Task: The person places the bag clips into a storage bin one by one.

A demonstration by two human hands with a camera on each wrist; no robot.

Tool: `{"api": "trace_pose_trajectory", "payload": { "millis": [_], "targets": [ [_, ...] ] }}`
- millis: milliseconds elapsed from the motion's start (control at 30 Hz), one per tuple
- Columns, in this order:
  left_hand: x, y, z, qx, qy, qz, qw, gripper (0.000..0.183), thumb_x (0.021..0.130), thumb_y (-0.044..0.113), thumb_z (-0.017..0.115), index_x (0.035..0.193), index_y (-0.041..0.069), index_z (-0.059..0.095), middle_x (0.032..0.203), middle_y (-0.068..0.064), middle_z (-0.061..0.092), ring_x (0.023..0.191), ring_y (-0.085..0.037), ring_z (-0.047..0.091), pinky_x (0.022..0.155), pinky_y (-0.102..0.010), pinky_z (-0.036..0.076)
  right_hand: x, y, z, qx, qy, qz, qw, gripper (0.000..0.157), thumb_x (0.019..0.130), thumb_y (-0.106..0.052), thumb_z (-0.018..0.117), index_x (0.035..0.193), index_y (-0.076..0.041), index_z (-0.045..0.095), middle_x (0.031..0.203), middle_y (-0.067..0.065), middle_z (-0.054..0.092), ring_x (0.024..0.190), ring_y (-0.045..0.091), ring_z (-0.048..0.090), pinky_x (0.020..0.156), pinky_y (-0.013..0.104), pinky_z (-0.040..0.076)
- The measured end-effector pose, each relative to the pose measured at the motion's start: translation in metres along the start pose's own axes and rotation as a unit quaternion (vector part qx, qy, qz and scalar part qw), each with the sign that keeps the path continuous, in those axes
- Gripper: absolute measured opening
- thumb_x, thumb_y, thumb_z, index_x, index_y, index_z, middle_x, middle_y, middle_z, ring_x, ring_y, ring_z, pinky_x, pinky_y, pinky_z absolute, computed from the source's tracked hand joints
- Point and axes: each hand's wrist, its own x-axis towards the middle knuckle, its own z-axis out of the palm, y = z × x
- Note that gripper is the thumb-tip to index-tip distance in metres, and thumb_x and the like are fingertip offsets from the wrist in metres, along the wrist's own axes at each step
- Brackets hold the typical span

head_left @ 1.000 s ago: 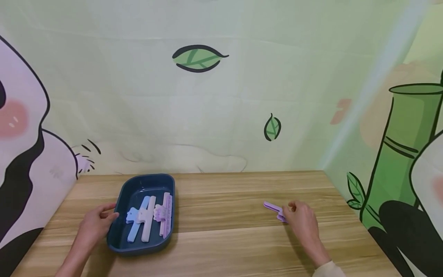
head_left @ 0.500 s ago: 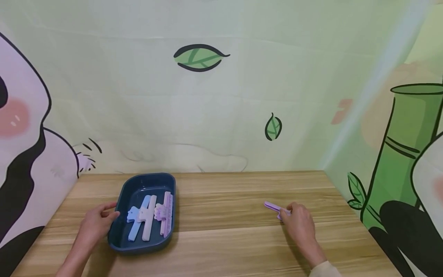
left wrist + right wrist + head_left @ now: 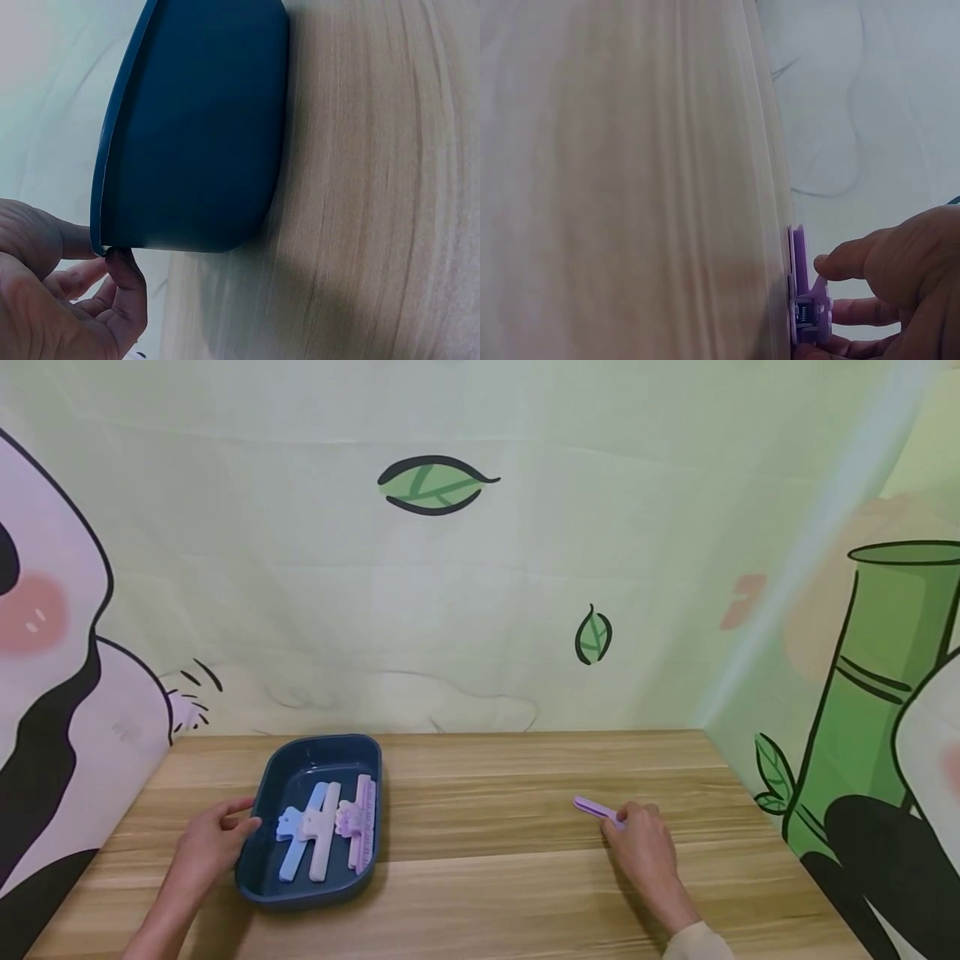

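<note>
In the head view, my left hand (image 3: 213, 839) pinches the left rim of a dark blue tray (image 3: 251, 868). The left wrist view shows the thumb and curled fingers at the rim of the tray (image 3: 195, 127). Inside the tray lie a blue bag clip (image 3: 294, 860), a white bag clip (image 3: 322, 843) and a purple-pink clip or pair of clips (image 3: 363, 827). Right of centre, my right hand (image 3: 645, 847) holds a purple bag clip (image 3: 595, 807) at the table surface, largely covering it. Its spring shows on the clip (image 3: 802, 300) in the right wrist view, between thumb and fingers.
The wood-grain table (image 3: 480, 877) runs back to a cloth backdrop (image 3: 480, 568) printed with leaves, pandas and bamboo. Open table surface lies between the tray and the right hand.
My right hand has shifted slightly left over the purple bag clip, covering more of it, and its fingers have drawn in around it. The left hand and tray stay put.
</note>
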Motion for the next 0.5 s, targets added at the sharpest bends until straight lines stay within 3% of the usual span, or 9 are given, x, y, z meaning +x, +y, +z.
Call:
{"api": "trace_pose_trajectory", "payload": {
  "millis": [333,500],
  "targets": [
    [0.0030,0.0011,0.0001,-0.014,-0.017,-0.034,0.9992,0.051,0.107,0.018,0.056,0.149,-0.008,0.043,0.135,-0.041,0.049,0.114,-0.050,0.055,0.088,-0.054,0.053,0.0018,-0.0007,0.0009,0.006,-0.017,0.006,1.000,0.029,0.088,-0.020,0.077,0.093,0.006,0.068,0.086,0.019,0.055,0.071,0.031,0.056,0.065,0.051,0.048],
    [0.0028,0.0003,-0.0001,-0.012,-0.017,-0.027,0.9994,0.050,0.107,0.018,0.057,0.148,-0.009,0.044,0.133,-0.041,0.051,0.112,-0.049,0.057,0.085,-0.051,0.055,0.0035,-0.0008,0.0020,0.005,-0.022,0.006,1.000,0.027,0.089,-0.018,0.076,0.092,0.007,0.067,0.087,0.019,0.053,0.069,0.031,0.056,0.063,0.050,0.048]
  ]
}}
